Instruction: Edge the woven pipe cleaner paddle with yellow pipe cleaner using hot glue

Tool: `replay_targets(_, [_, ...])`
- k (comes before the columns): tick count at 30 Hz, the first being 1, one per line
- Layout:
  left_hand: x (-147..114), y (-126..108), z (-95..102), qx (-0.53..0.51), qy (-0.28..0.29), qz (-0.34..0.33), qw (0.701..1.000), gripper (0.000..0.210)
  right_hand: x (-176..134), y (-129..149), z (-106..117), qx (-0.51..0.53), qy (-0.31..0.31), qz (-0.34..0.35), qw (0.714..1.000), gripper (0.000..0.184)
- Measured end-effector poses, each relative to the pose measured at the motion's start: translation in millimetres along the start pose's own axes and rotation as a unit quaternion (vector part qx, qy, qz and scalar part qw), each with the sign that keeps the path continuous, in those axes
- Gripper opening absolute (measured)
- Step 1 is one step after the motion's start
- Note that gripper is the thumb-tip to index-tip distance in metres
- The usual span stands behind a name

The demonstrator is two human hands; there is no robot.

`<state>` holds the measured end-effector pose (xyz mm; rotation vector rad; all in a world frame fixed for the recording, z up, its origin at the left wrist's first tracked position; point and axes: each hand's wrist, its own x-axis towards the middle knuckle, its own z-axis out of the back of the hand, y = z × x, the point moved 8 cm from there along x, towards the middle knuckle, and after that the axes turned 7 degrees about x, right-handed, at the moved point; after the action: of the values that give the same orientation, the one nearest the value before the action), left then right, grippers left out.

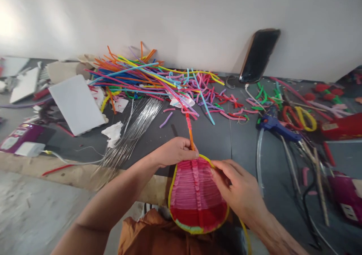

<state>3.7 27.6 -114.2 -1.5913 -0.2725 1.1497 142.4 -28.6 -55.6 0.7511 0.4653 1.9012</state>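
Panel, L grip top, R grip side

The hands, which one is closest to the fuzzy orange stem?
The left hand: it's right at the bottom of the orange stem, while the right hand is farther away, at the yellow edge of the pink piece.

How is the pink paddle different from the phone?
The paddle is mostly pink and red, edged yellow; the phone is black. The paddle is rounded; the phone is rectangular. The left hand and right hand hold the paddle; the phone leans on the wall.
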Motion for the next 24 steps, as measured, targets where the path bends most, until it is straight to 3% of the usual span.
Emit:
replay_targets(6, [0.0, -1.1, 0.2, -0.022, 0.024, -0.007, 0.999, 0.018, -3.6, -2.7, -7.3, 0.008, 0.001, -0.018, 1.0, 0.018])
replay_targets(13, [-1.4, 3.8, -3.5, -0.038, 0.083, -0.042, 0.995, 0.048, -2.8, 1.1, -8.0, -0.011, -0.014, -0.008, 1.0, 0.016])
replay_targets(18, [-4.3, -1.0, -6.4, -0.081, 0.099, -0.05, 0.991, 0.051, 0.3, 2.4, 3.3, -0.021, -0.02, 0.001, 1.0, 0.017])
replay_targets(21, [-17.3, -7.4, -4.4, -0.087, 0.1, -0.076, 0.988, 0.052, 7.9, -2.3, 7.2, -0.005, 0.02, -0.003, 1.0, 0.016])
replay_targets(24, [-44.1, -3.5, -0.7, -0.025, 0.104, -0.078, 0.991, 0.048, 17.7, -8.5, 0.6, 0.029, 0.088, -0.005, 0.996, 0.016])
